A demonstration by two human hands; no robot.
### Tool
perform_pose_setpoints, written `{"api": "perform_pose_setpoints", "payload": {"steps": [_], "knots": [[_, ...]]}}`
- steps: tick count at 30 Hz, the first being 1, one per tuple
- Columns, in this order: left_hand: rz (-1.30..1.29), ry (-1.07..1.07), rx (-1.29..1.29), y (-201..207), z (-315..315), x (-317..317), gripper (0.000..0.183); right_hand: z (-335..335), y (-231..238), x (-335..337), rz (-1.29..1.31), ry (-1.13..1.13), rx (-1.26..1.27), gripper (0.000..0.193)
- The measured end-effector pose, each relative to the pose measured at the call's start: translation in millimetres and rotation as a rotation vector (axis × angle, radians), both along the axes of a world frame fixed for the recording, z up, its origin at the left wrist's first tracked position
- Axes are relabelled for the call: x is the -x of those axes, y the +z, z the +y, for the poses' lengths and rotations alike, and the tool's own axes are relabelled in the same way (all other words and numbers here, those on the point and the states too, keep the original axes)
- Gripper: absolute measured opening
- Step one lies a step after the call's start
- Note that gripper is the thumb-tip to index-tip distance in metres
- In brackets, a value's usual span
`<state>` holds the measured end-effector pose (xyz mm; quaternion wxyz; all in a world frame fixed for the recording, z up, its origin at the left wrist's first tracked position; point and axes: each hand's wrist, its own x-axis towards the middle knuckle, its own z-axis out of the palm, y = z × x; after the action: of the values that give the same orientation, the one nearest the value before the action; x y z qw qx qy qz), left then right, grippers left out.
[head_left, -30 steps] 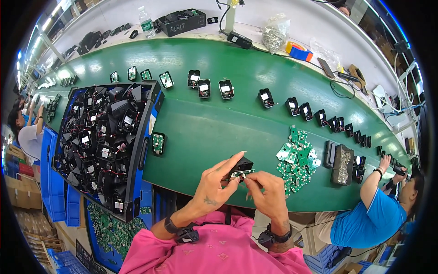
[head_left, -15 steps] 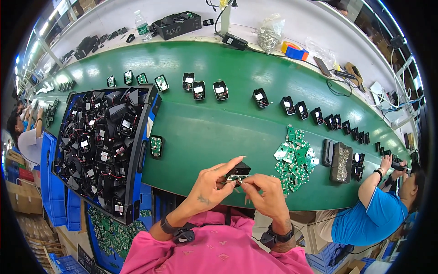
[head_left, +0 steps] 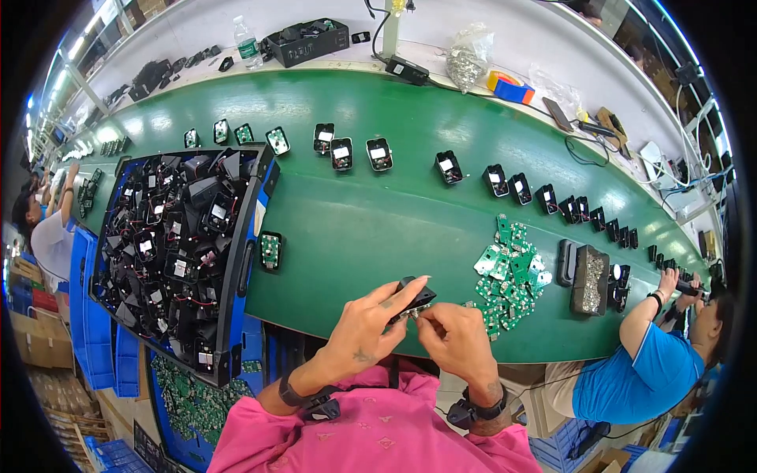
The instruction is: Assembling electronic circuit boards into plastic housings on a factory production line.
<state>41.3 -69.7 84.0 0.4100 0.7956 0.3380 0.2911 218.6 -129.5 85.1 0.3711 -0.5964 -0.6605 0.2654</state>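
Close to the bench's near edge, my left hand [head_left: 364,325] grips a small black plastic housing [head_left: 418,296] between thumb and fingers, holding it tilted. A bit of circuit board [head_left: 410,314] shows at the housing's near side, mostly covered by fingers. My right hand [head_left: 456,337] is closed in a pinch against that same end; what its fingertips grip is too small to make out. A heap of loose green circuit boards [head_left: 509,280] lies to the right of my hands. Left of them, one black housing with a green board inside [head_left: 270,251] rests on the bench.
At left stands a blue tray [head_left: 251,236] heaped with black housings and wires. Open housings [head_left: 379,154] line the green bench's far side. A box of small metal parts [head_left: 590,281] sits at right, near a co-worker in blue [head_left: 643,370]. Below left is a bin of boards [head_left: 197,410].
The housing has been tipped in my left hand, hiding most of its board. My right fingers have curled closer together. The far row of housings has shifted slightly left.
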Motion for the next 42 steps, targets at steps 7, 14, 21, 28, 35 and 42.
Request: {"api": "perform_pose_setpoints", "payload": {"steps": [7, 14, 21, 28, 35, 42], "knots": [[0.008, 0.028, -0.066, 0, -2, -2, 0.066, 0, 0, 4, -0.092, -0.007, -0.053, 0.007], [-0.012, 0.086, -0.071, -20, -6, -7, 0.062, -1, -20, 10, -0.048, -0.078, -0.089, 0.006], [-0.405, 0.096, 0.573, -30, 1, -5, 0.056, -1, -32, 11, 0.038, -0.331, -0.077, 0.014], [-0.474, -0.125, 0.749, -46, 4, 4, 0.061, -6, -36, 5, 0.289, -0.216, 0.116, 0.012], [-0.487, -0.026, 0.544, -46, 5, -9, 0.062, 0, -22, 19, 0.732, -0.221, 0.033, 0.009], [-0.265, 0.019, 0.423, -36, 7, -8, 0.059, -6, -30, 0, 0.793, -0.284, 0.195, 0.018]]}}
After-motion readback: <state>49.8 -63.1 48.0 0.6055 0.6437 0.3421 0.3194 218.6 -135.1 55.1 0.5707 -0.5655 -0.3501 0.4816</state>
